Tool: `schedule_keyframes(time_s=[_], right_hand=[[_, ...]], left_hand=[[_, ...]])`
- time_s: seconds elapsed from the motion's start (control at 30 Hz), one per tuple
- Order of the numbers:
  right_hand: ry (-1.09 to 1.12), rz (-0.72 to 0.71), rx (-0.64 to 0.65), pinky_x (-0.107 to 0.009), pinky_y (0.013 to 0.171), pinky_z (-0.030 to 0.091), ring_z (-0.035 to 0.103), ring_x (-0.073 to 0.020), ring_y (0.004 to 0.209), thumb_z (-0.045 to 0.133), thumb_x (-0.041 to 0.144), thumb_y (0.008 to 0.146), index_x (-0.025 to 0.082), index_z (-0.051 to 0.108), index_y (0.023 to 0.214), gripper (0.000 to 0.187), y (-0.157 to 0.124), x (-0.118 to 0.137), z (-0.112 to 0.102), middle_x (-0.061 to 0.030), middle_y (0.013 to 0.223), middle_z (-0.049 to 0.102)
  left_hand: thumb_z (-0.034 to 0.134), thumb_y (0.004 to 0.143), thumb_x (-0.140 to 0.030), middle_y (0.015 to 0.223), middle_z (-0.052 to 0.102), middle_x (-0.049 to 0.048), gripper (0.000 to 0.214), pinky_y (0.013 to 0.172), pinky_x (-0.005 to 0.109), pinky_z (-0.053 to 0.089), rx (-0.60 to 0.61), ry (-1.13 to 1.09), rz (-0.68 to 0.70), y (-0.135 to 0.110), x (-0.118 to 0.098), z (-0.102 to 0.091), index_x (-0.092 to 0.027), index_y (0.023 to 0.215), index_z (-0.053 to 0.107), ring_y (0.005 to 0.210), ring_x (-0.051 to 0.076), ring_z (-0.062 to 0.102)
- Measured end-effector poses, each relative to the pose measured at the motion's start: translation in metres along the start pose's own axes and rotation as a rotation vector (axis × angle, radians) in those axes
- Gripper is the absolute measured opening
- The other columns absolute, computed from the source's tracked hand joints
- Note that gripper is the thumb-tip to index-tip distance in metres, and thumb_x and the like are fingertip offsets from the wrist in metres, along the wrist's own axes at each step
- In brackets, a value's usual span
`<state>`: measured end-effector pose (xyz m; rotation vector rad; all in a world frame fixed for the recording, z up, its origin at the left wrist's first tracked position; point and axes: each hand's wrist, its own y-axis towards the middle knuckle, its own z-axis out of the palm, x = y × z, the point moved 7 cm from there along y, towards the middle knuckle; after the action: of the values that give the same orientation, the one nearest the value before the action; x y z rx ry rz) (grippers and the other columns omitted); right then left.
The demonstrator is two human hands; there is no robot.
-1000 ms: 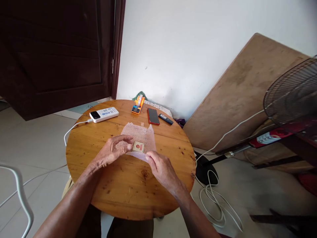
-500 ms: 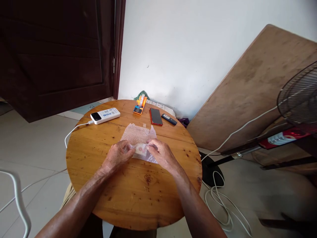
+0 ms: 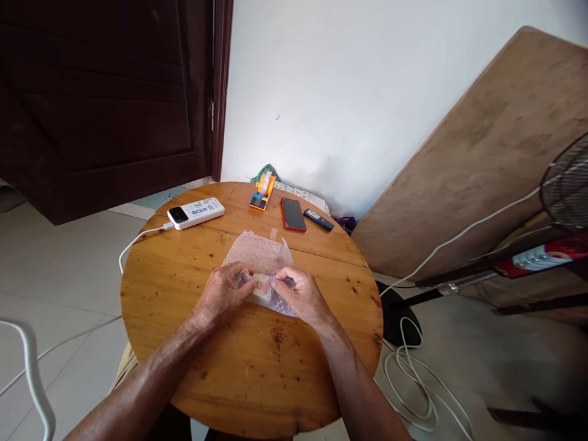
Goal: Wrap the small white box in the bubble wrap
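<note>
Bubble wrap (image 3: 255, 248) over a small box (image 3: 263, 289)
Left hand (image 3: 223, 291) and right hand (image 3: 302, 294) pinch the wrap; tape dispenser (image 3: 263, 192) at twelve o'clock.

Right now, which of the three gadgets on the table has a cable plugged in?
The white gadget on the left, with a cable in its dark-screened end. The red-edged phone and dark handset show no cable.

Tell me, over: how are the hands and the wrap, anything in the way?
Left hand and right hand both pinching bubble wrap. Small pale item showing between them. Tape dispenser and phone farther back, apart from both hands.
</note>
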<state>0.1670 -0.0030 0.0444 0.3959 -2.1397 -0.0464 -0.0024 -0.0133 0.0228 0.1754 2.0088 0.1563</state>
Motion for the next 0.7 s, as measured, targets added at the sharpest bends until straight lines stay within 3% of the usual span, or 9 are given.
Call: schedule_keyframes(time_s=[0.17,0.43,0.6,0.7], right_hand=[[0.024,0.019,0.034,-0.025,0.057,0.043,0.058,-0.0149,0.061,0.057,0.029,0.079,0.021,0.064,0.068,0.016,-0.006,0.000,0.004,-0.0005,0.066,0.067],[0.043,0.055,-0.021,-0.024,0.060,0.043,0.060,-0.0140,0.064,0.059,0.022,0.076,0.019,0.063,0.065,0.012,-0.005,-0.005,0.003,-0.0005,0.070,0.069],[0.111,0.129,0.043,-0.023,0.065,0.044,0.062,-0.0148,0.074,0.060,0.020,0.074,0.018,0.062,0.065,0.010,-0.005,-0.006,0.007,-0.0023,0.083,0.071],[0.143,0.196,0.113,-0.022,0.060,0.040,0.057,-0.0125,0.066,0.062,0.024,0.075,0.018,0.061,0.067,0.010,-0.006,-0.012,0.009,0.0001,0.075,0.067]], left_hand=[[0.059,0.077,-0.030,0.068,0.065,-0.0028,0.013,0.060,0.021,0.041,0.030,-0.055,-0.047,-0.001,0.006,0.004,-0.018,0.074,0.064,0.063,0.011,0.055],[0.055,0.074,-0.033,0.061,0.058,-0.0035,0.017,0.057,0.021,0.038,-0.029,-0.007,-0.092,0.000,0.009,-0.001,-0.017,0.069,0.059,0.058,0.010,0.050],[0.053,0.074,-0.035,0.062,0.058,-0.0028,0.020,0.055,0.021,0.037,-0.014,-0.015,-0.109,-0.002,0.009,0.000,-0.017,0.070,0.060,0.057,0.011,0.049],[0.053,0.074,-0.036,0.062,0.059,-0.0026,0.020,0.055,0.022,0.037,-0.002,-0.038,-0.106,-0.002,0.010,0.000,-0.017,0.069,0.060,0.058,0.011,0.050]])
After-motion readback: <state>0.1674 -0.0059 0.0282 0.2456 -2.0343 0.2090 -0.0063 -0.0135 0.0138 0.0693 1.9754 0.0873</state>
